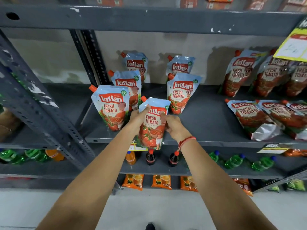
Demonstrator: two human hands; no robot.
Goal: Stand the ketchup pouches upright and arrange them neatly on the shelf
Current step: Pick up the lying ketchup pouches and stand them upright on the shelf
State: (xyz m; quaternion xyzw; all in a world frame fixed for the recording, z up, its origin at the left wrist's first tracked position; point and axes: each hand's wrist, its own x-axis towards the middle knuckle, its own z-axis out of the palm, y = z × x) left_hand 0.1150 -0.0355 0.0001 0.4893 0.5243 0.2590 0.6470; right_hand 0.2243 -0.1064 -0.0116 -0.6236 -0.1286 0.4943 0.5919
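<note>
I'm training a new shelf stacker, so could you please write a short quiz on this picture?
1. True or false: both hands grip one ketchup pouch.
2. Where do pouches lie flat? A) right side of the shelf B) left side
3. Which wrist wears a red thread?

Key:
1. True: left hand and right hand grip it.
2. A: the flat pouches lie on the shelf, right side.
3. Right, the red thread.

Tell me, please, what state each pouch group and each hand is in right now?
Held pouch: upright, gripped by both hands at the shelf edge.
Left hand: gripping it.
Right hand: gripping it.
Left pouches: five standing upright.
Front right pouches: lying flat.
Back right pouches: leaning.
</note>
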